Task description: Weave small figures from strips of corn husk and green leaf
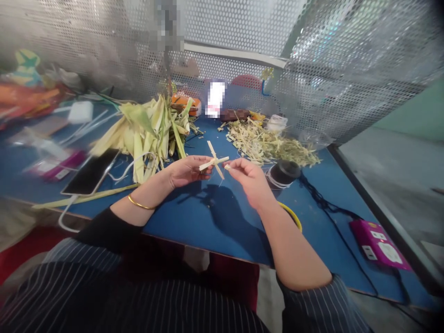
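Pale strips of corn husk, crossed like an X, are pinched in the fingertips of my left hand, above the blue table. Close by on the right, my right hand is closed, with a small pale piece of husk between thumb and finger. Whether that piece joins the crossed strips cannot be made out. A heap of long husk leaves lies beyond my left hand. Farther off, past my right hand, is a pile of cut husk scraps.
A black spool wound with white cord stands beside my right wrist, near a yellow ring. A purple power strip with black cables sits at right. A phone lies charging at left. Perforated metal mesh borders the blue table.
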Demonstrator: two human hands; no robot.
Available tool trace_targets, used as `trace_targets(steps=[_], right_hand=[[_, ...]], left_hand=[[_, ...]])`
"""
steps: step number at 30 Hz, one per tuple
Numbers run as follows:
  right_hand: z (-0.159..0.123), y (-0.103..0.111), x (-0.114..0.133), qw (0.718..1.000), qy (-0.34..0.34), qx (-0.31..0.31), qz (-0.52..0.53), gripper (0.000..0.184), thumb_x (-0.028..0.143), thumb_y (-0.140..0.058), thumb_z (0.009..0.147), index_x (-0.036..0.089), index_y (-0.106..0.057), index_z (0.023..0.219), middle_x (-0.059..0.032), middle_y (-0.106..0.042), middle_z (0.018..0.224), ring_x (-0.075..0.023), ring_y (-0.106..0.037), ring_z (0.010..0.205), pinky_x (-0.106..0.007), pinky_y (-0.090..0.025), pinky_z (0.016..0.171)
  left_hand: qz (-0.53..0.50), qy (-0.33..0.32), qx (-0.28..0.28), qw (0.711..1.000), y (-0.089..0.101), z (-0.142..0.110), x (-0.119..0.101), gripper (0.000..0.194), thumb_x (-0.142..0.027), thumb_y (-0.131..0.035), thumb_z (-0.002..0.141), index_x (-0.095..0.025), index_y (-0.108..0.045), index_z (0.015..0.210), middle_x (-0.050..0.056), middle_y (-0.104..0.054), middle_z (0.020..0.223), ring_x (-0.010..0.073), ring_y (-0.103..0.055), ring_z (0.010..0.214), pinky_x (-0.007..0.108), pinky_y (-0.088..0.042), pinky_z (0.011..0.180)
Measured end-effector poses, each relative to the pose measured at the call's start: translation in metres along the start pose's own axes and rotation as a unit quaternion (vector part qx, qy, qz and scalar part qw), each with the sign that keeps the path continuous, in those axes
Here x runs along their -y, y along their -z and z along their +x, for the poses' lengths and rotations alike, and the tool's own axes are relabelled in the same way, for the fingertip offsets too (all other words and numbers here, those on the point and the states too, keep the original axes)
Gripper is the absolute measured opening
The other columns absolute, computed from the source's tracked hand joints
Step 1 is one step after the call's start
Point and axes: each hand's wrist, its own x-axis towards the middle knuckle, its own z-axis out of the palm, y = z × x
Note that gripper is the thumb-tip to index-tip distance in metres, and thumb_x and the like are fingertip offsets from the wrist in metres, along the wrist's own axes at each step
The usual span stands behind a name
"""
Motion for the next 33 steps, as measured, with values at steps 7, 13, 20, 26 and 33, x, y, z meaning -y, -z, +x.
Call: trace_targets(steps=[7, 13, 20, 26, 33], right_hand=[[0.003, 0.004, -0.005, 0.998, 0.024, -0.048, -0.035, 0.012, 0.032, -0.064, 0.077, 0.021, -0.061, 0.079, -0.0002, -0.065, 0.079, -0.0142, -0.059, 0.076, -0.031, -0.047, 0.076], [0.003, 0.008, -0.005, 0.997, -0.058, -0.053, 0.026, 0.019, 0.036, -0.069, 0.071, 0.019, -0.06, 0.076, 0.0006, -0.063, 0.069, -0.0128, -0.061, 0.067, -0.027, -0.047, 0.064], [0.0, -0.002, -0.003, 0.996, -0.08, 0.022, 0.032, 0.019, 0.035, -0.069, 0.071, 0.019, -0.058, 0.073, 0.0012, -0.065, 0.071, -0.0114, -0.062, 0.065, -0.026, -0.046, 0.062], [0.001, -0.002, -0.005, 0.998, -0.036, -0.005, 0.046, 0.016, 0.035, -0.065, 0.074, 0.021, -0.058, 0.076, -0.0004, -0.066, 0.073, -0.0135, -0.062, 0.068, -0.03, -0.05, 0.069], [0.015, 0.029, -0.009, 0.962, 0.054, -0.251, -0.097, 0.014, 0.034, -0.06, 0.076, 0.021, -0.055, 0.076, 0.0006, -0.061, 0.069, -0.0154, -0.061, 0.064, -0.032, -0.047, 0.068]], left_hand=[[0.007, 0.013, -0.014, 1.0, -0.005, -0.001, 0.001, 0.016, -0.016, -0.07, 0.067, -0.014, -0.071, 0.083, 0.005, -0.062, 0.071, 0.0113, -0.057, 0.064, 0.025, -0.05, 0.066], [-0.021, 0.002, -0.029, 0.999, -0.003, 0.003, 0.002, 0.008, -0.02, -0.065, 0.073, -0.016, -0.07, 0.078, 0.004, -0.062, 0.07, 0.0114, -0.057, 0.064, 0.026, -0.049, 0.067], [0.01, 0.021, -0.014, 1.0, -0.005, 0.002, 0.004, 0.014, -0.016, -0.065, 0.071, -0.014, -0.071, 0.084, 0.005, -0.063, 0.071, 0.0111, -0.057, 0.062, 0.023, -0.048, 0.063], [-0.023, 0.027, -0.022, 0.999, -0.002, 0.005, 0.006, 0.01, -0.015, -0.065, 0.072, -0.014, -0.07, 0.081, 0.005, -0.062, 0.071, 0.0116, -0.058, 0.063, 0.025, -0.05, 0.065], [-0.065, 0.022, -0.028, 0.997, 0.001, 0.005, 0.004, 0.004, -0.016, -0.065, 0.074, -0.013, -0.066, 0.072, 0.003, -0.059, 0.067, 0.0103, -0.057, 0.064, 0.025, -0.05, 0.066]])
